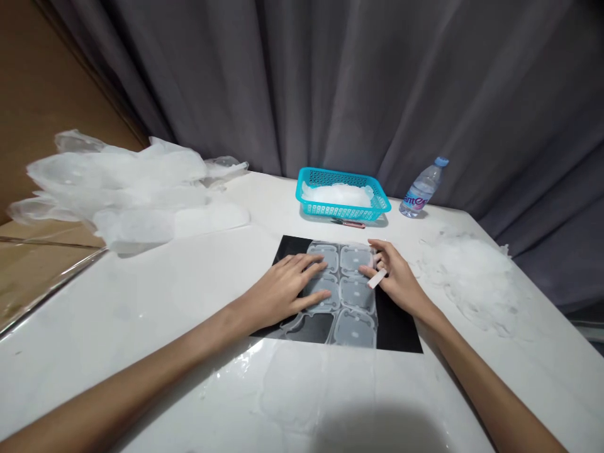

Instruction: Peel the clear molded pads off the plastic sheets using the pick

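- The translucent sheet lies flat on a black mat in front of me, its moulded, rounded panels side by side in two columns.
- I judge it light, thin and bendy, probably slick; the narrow webs between panels look easiest to tear, so I would take hold at the outer border, with fingers spread for support.
- Its long axis runs away from me, nearly straight ahead; three panels line the right column, and the near left place is an open gap with a loose curl of film.
- My left hand rests spread over the left column, pressing without gripping.
- My right hand is curled at the right edge, closed around a pale strip.
- Beyond the mat: a red-handled tool, then a turquoise basket holding white pieces, with a water bottle to its right.
- Farther out, film piles up left and a clear heap lies right.
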Available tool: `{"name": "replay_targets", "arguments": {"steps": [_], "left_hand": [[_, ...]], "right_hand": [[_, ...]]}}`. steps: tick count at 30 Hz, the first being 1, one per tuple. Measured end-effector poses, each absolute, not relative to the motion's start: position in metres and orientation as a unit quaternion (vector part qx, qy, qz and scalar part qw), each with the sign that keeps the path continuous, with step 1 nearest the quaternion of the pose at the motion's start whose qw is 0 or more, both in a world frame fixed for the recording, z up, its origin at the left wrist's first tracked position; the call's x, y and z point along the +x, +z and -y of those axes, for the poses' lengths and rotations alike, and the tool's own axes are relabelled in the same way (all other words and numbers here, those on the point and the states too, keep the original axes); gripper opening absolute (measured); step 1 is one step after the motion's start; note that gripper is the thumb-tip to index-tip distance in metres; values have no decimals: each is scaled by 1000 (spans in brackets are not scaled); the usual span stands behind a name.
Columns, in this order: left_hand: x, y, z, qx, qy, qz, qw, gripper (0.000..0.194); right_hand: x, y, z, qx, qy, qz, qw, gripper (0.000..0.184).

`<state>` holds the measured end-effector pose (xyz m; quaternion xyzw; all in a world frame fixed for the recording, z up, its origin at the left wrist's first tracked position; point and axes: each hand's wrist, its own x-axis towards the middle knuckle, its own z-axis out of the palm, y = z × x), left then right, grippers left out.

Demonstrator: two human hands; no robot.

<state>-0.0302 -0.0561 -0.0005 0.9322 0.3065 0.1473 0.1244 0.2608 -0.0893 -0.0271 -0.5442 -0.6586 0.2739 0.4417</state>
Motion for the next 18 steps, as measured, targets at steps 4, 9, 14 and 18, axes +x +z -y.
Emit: {"name": "replay_targets", "arguments": {"steps": [4,9,14,18], "left_hand": [[-22,10,59,899,192,-346,187,46],[-7,21,65,780,230,-307,494,44],[-1,18,70,575,275,-225,737,37],[-3,27,71,458,295,-218,810,29]], "right_hand": [[245,-9,93,-521,359,594,497,50],[201,32,115,-423,417,660,460,39],[211,48,124,-453,225,706,495,33],[247,27,110,-531,169,661,503,49]]}}
